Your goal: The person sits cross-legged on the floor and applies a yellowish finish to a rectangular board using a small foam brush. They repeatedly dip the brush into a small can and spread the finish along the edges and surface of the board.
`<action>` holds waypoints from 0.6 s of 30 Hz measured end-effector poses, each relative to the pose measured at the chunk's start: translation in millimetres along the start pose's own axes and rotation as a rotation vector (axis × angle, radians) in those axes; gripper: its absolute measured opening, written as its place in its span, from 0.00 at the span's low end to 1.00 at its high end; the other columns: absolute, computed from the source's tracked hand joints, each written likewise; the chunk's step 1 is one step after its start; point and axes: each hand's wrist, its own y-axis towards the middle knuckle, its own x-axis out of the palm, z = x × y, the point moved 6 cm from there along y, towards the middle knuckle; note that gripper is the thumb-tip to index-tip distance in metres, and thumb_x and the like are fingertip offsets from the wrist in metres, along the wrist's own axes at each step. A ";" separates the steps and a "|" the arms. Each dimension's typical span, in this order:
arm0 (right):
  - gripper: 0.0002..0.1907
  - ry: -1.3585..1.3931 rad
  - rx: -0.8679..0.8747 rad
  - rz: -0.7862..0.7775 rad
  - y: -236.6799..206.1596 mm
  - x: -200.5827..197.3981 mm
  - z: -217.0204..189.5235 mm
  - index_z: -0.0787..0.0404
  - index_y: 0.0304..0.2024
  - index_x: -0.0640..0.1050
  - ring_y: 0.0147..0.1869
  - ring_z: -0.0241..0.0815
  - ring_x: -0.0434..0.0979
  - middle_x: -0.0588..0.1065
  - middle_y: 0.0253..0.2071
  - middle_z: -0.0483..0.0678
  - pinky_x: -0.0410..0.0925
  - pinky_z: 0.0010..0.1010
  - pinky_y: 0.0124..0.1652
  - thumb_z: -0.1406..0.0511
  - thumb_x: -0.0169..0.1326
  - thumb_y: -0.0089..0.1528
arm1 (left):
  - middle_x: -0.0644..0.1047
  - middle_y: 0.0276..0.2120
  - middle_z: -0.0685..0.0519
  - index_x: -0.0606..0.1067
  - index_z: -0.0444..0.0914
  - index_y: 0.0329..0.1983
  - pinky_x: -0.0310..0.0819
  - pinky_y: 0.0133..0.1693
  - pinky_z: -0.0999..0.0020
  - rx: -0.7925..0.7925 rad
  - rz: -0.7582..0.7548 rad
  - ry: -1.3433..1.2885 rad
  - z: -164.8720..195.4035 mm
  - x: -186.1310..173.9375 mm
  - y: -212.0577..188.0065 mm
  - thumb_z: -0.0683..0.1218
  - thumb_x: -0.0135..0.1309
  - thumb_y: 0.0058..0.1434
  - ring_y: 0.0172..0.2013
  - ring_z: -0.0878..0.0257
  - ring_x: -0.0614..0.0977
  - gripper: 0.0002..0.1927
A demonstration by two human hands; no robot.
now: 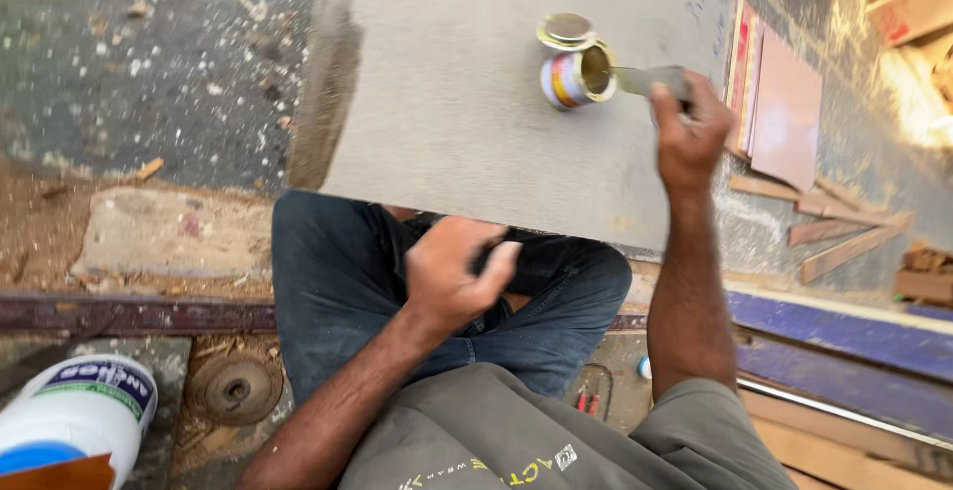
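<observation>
Right hand (692, 135): upper right of frame, fingers clamped on handle of flat grey metal scraper blade (647, 80); blade tip reached into mouth of can.
Can: small round open tin w/ striped red-yellow-white label (573, 76), stood upright on board, upper centre of frame; contents not discernible.
Lid: round metal lid (566, 28), lay just above can, touching or nearly touching its rim.
Board: large flat grey rectangular sheet (447, 93), filled top centre, rested over lap w/ near edge above knees.
Left hand (452, 274): centre frame, curled into loose fist at near edge of board; whether anything was gripped inside, cannot tell.
Legs: dark blue jeans (338, 281), centre, under board.
Lower left: white plastic bucket w/ blue-green label (74, 416), beside rusty round metal disc (236, 388).
Right side: pink rectangular laminate sheet (784, 118) and thin wood strips (844, 242), on dusty floor.
</observation>
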 end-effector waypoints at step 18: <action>0.07 0.135 0.020 -0.387 15.1 31.7 100.4 0.65 0.44 0.84 0.32 0.39 0.82 0.83 0.35 0.52 0.74 0.28 0.30 0.68 0.61 0.65 | 0.64 0.64 0.29 0.57 0.25 0.67 0.52 0.65 0.39 -0.131 -0.285 0.645 -65.8 228.3 92.0 0.60 0.70 0.51 0.67 0.36 0.60 0.53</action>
